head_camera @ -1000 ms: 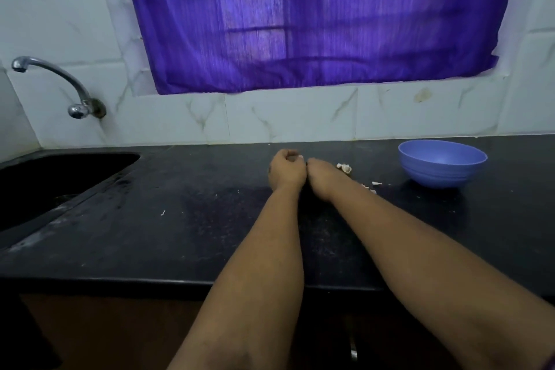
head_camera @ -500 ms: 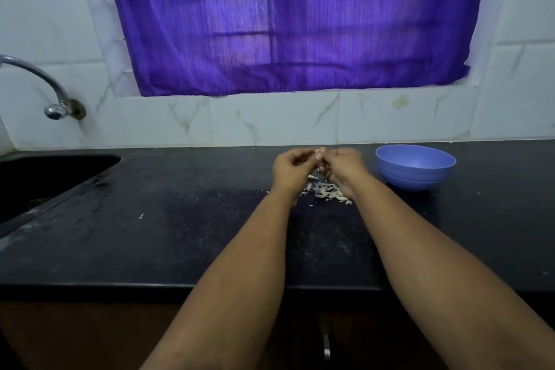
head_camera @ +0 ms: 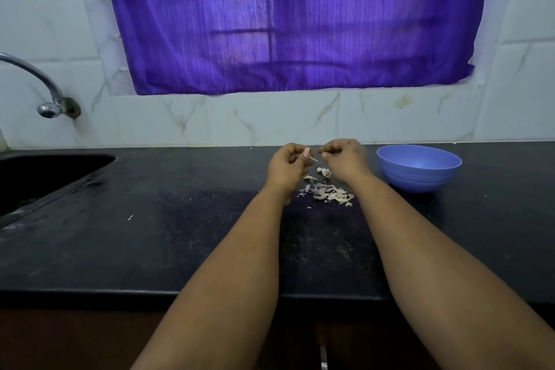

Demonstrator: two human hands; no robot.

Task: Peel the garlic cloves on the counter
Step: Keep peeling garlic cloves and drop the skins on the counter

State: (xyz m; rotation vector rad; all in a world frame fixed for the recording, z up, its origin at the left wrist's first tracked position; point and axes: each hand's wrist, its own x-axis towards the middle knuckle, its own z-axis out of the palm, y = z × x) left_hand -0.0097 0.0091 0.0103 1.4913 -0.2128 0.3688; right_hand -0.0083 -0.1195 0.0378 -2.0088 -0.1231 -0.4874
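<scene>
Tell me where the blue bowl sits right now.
In the head view, the blue bowl stands on the black counter at the right, just beyond the right hand, near the tiled wall.

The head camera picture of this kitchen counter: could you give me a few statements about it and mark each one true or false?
1. The blue bowl stands on the counter to the right of both hands. True.
2. The left hand pinches a pale piece of garlic. True.
3. The peels lie inside the bowl. False: they lie in a loose pile on the counter, below and between the hands.
4. The tap is over a sink on the right. False: it is at the left, above the dark sink.
5. The right hand rests flat on the counter. False: its fingers are curled, raised near the left hand; what it pinches cannot be made out.
</scene>
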